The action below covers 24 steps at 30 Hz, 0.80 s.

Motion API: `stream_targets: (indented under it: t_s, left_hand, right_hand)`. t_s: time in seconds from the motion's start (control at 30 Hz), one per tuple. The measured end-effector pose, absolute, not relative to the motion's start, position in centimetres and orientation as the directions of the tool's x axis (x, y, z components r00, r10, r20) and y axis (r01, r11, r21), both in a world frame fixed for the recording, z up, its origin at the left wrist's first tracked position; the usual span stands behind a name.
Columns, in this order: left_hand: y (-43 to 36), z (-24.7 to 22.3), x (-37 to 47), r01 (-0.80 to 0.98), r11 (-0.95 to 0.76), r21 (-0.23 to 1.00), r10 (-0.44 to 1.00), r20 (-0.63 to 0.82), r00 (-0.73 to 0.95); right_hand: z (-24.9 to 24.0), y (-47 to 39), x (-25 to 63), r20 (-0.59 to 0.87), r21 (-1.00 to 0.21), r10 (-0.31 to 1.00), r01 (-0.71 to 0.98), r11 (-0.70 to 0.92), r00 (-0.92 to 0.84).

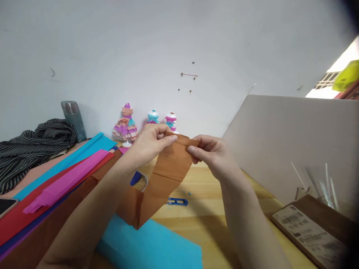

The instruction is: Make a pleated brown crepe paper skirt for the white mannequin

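A long strip of brown crepe paper (171, 162) hangs between my hands, raised above the table. My left hand (153, 142) pinches its top edge on the left, thumb in front. At the top right corner my right hand (210, 151) grips the same paper between thumb and fingers. Lower down the strip bends and runs back left behind my left forearm. Blue thread snips (178, 201) lie on the wood just right of the strip. Partly hidden behind the paper is a roll of tape (144, 182) beside a dark blue piece.
Coloured paper sheets, including a pink one (67, 181), cover the left side. A turquoise sheet (157, 243) lies in front. Small dress forms, one in a ruffled paper dress (126, 125), stand by the wall. A flask (74, 119) and striped cloth (36, 145) are left; a cardboard box (314, 231) is right.
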<state>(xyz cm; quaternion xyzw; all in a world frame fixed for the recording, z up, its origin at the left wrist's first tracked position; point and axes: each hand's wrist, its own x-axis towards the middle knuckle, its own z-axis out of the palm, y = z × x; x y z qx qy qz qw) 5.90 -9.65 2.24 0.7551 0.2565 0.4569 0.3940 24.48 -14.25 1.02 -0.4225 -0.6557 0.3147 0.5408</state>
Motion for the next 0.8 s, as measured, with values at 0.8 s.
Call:
stream_targets:
  t_s: [0.8]
  left_hand:
    - [-9.1, 2.2, 5.7, -0.108, -0.568, 0.816, 0.74, 0.564, 0.367]
  right_hand:
    - [-0.3, -13.5, 23.1, 0.592, -0.806, 0.798, 0.107, 0.583, 0.109]
